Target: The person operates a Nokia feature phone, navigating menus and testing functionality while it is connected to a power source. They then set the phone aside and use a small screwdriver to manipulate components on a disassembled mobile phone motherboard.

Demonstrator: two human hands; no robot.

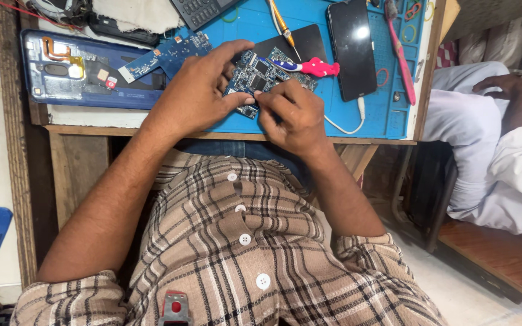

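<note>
Circuit board [260, 75] sits on the blue work mat [388, 115], right under both my hands, near the mat's front edge. My left hand [197, 93] lies over the board's left side, fingers spread across the top, thumb pinching the lower edge. My right hand [291, 115] is curled tight at the board's lower right corner, fingertips closed on the edge, touching the left thumb. Pink-handled tool [309, 66] lies across the board's upper right. Black phone [351, 48] just beyond it; opened phone back [80, 72] well left.

wooden workbench [80, 163], pale floor [454, 290]
</note>
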